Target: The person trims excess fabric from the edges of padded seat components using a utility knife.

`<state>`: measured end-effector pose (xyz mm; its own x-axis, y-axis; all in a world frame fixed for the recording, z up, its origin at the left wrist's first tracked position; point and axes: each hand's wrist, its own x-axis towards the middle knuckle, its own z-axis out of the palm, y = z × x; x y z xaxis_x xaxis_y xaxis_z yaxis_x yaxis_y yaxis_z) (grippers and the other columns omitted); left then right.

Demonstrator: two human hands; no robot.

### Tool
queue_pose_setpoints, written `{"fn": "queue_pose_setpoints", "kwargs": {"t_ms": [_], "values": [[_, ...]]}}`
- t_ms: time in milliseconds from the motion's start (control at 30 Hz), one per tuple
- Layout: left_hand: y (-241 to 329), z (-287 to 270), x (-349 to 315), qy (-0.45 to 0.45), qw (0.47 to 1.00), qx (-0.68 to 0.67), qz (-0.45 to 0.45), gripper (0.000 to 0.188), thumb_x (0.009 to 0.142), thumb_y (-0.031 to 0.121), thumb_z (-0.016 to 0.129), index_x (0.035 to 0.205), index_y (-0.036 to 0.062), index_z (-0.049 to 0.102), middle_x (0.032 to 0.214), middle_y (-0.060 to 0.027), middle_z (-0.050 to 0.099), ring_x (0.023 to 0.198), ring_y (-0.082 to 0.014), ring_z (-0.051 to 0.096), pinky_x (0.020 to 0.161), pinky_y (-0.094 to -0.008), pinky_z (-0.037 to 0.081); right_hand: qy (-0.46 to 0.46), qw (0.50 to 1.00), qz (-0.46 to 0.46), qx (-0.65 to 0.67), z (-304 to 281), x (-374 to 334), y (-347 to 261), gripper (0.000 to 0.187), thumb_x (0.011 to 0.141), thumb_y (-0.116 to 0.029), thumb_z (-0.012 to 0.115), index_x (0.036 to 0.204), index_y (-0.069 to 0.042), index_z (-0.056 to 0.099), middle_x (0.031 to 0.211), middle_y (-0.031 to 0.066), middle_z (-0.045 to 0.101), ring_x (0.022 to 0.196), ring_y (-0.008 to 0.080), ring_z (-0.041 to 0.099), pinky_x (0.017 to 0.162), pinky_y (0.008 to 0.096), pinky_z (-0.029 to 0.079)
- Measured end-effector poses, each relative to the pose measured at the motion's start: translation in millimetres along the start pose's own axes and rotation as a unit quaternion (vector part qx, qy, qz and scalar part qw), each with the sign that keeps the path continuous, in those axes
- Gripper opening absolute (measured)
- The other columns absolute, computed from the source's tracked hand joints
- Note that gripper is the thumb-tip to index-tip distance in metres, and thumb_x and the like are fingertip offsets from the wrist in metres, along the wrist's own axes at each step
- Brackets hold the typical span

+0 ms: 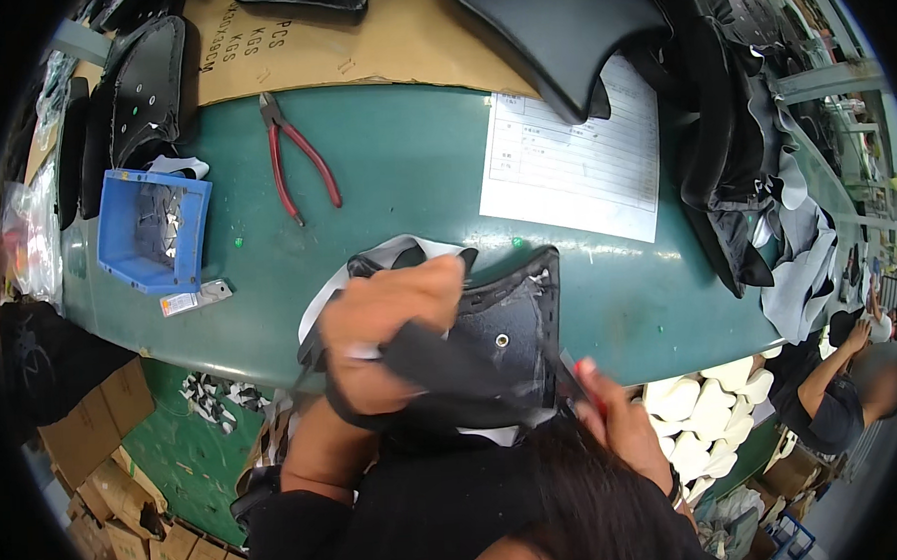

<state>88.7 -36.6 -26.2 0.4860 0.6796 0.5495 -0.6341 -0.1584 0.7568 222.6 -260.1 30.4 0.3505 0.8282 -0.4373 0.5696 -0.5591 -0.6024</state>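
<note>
On the near edge of the bench lies a black padded panel (pixel 518 312), its underside up, with a stapled rim and a small metal-ringed hole. My left hand (pixel 395 317), somewhat blurred, is closed in a fist over its left part and grips a dark fabric strip (pixel 437 366) pulled across the panel. At the panel's right edge, my right hand (pixel 620 425) is closed on a slim cutter (pixel 573 373) with a grey blade-like end and a red part. Its exact kind is blurred. Grey-white fabric (pixel 321 304) curls out beyond my left hand.
Red-handled cutting pliers (pixel 301 156) lie farther back, left of a printed sheet (pixel 564 170). A blue bin (pixel 154 233) of small metal pieces stands left. Black padded parts (pixel 567 25) lie on cardboard at the back. Cream foam pieces (pixel 710 419) sit below right; another person (pixel 834 393) is beyond.
</note>
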Motion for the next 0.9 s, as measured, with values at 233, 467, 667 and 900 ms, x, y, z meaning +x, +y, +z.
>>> {"fn": "queue_pose_setpoints", "kwargs": {"t_ms": [233,467,667,900], "values": [[96,-73,-39,-0.174,0.944,-0.265,-0.095,0.01,0.082,0.012,0.065,0.077,0.0059,0.058,0.068,-0.0054,0.061,0.062,-0.0223,0.058,0.055,-0.0332,0.043,0.077,0.983,0.016,0.167,2,1,43,0.039,0.09,-0.01,0.063,0.122,0.003,0.047,0.106,0.0159,0.066,0.085,0.0227,0.067,0.069,0.0314,0.054],[173,-75,-117,-0.005,0.852,0.378,-0.361,0.02,0.083,0.017,0.069,0.095,0.0024,0.064,0.088,-0.0109,0.067,0.073,-0.0219,0.064,0.065,-0.0334,0.051,0.026,0.97,-0.052,0.235,23,64,19,0.03,0.096,-0.018,0.055,0.12,-0.003,0.045,0.091,0.0021,0.052,0.075,0.0078,0.05,0.062,0.0243,0.045],[55,-48,-105,0.182,0.847,0.319,-0.384,0.042,0.094,0.033,0.06,0.117,-0.0026,0.058,0.103,-0.0102,0.066,0.088,-0.0142,0.063,0.077,-0.0283,0.052,0.082,0.967,-0.169,0.171,18,74,-3,0.03,0.094,-0.016,0.054,0.12,-0.004,0.046,0.096,0.0008,0.051,0.078,0.0083,0.047,0.066,0.0233,0.043],[90,-68,-31,0.4,0.868,-0.162,-0.244,0.054,0.098,0.048,0.047,0.128,0.0036,0.052,0.116,-0.0093,0.063,0.104,-0.0206,0.061,0.086,-0.0317,0.05,0.05,0.913,-0.249,0.32,-12,109,-81,0.026,0.098,-0.016,0.047,0.118,-0.001,0.04,0.112,0.0152,0.062,0.087,0.0156,0.063,0.065,0.0248,0.052]]}}
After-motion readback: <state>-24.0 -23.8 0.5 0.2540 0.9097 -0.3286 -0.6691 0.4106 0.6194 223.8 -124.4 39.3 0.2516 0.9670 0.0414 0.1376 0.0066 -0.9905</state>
